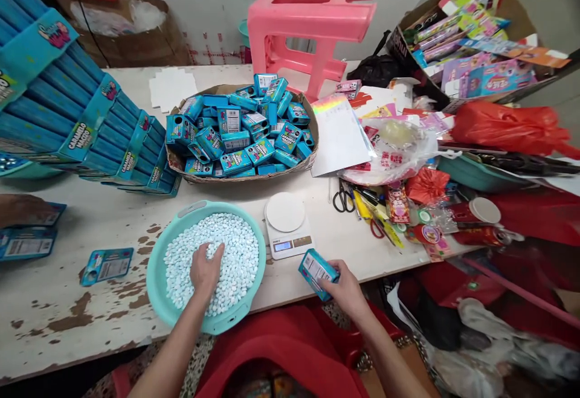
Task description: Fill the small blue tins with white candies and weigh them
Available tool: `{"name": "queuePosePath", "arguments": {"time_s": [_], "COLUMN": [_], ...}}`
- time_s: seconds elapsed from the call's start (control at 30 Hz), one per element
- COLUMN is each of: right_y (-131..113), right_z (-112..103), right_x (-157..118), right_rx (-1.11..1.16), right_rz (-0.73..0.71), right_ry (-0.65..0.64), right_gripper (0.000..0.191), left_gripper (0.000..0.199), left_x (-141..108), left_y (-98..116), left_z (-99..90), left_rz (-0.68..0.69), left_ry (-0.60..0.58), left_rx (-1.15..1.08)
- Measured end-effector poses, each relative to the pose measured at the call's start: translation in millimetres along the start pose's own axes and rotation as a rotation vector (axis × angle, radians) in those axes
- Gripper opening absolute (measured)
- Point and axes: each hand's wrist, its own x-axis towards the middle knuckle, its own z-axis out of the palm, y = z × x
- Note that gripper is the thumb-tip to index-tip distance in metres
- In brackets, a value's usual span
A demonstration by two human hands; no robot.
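My left hand [206, 270] is down in a turquoise basin [154, 283] full of small pale-blue candies [235, 247]. Its fingers curl into the candies, and their tips are partly hidden among them. With my right hand [347, 289] I hold a small blue candy box [317, 272], tilted, over the table's front edge. A white digital scale [286, 220] with a lit display stands between the basin and that box. Behind them, a cut-down cardboard tray [244, 185] is heaped with many similar blue boxes.
Tall stacked blue display cartons [104, 114] lean at the left. A co-worker's hand [27, 211] holds blue boxes there, near a flat blue pack [107, 265]. A pink stool [312, 17] lies at the back. Scissors [343, 199], bags and packaging clutter the right.
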Motion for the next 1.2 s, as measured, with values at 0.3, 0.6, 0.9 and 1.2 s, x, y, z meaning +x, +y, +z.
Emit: {"name": "queuePosePath", "arguments": {"time_s": [0.3, 0.6, 0.9, 1.2], "right_y": [23, -13, -121, -137], "right_z": [46, 31, 91, 131], "right_x": [-12, -28, -30, -33], "right_rx": [-0.561, 0.192, 0.007, -0.225], "right_rz": [-0.312, -0.132, -0.644, -0.836], "right_ry": [0.034, 0.073, -0.065, -0.106], "right_gripper": [0.039, 0.042, 0.033, 0.042], "left_gripper": [0.037, 0.015, 0.015, 0.022], "left_x": [13, 13, -26, -41], "left_y": [22, 14, 62, 78], "left_z": [-1.0, -16.7, -78.6, -81.1], "left_rz": [-0.283, -0.573, -0.231, 0.007], "left_ry": [-0.214, -0.448, -0.508, -0.223], "left_rx": [-0.884, -1.68, -1.63, -1.648]}}
